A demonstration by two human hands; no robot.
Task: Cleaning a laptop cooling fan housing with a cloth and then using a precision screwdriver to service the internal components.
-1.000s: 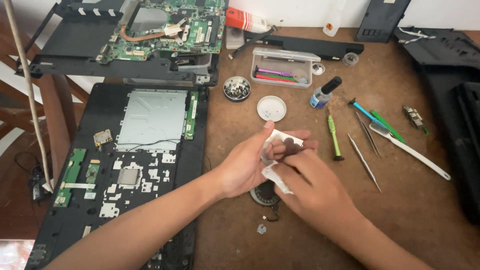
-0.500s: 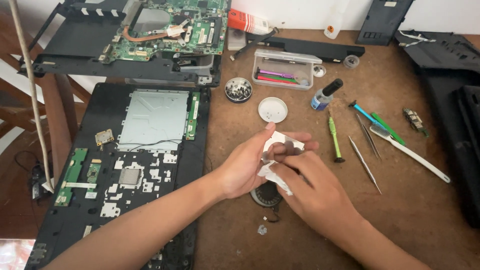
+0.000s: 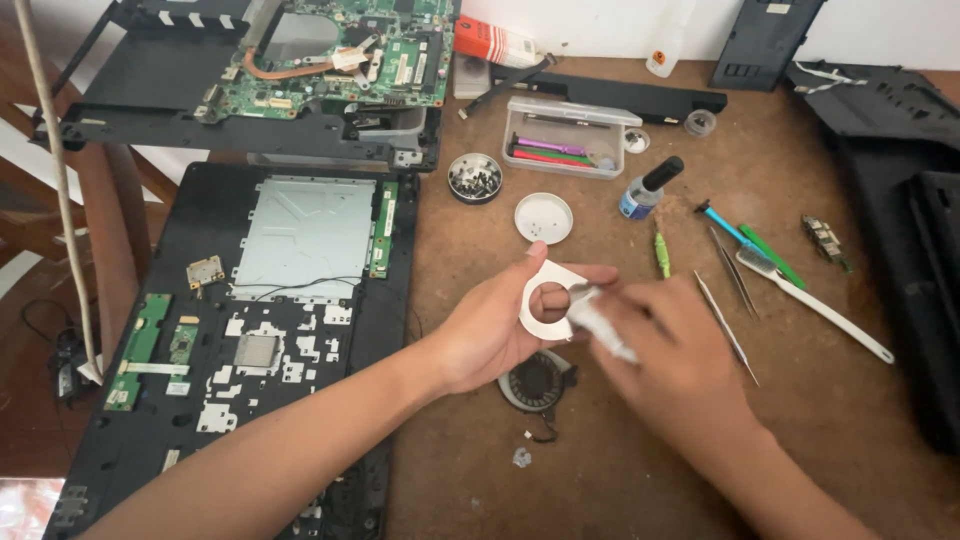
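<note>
**Wiping hand slips off the plate's hole**

Since a second ago, the right hand [image 3: 668, 352] has slid its white wipe [image 3: 600, 322] off the hole, so I now see through the fan cover plate [image 3: 548, 300]. The left hand [image 3: 492, 330] pinches this plate above the fan [image 3: 538, 382]. I judge that hard rubbing could bend the thin plate or knock it loose.

Open brown desk [image 3: 600, 470] lies below and right of both hands, free but for a fan housing [image 3: 538, 383] just beneath them. Leftward, the opened laptop base [image 3: 250, 330] blocks the way. Ahead sit a white lid [image 3: 544, 218], a screw tin [image 3: 475, 178] and a small bottle [image 3: 648, 190]; rightward, tweezers [image 3: 728, 325] and a white brush [image 3: 815, 303] (loosely spread).
</note>
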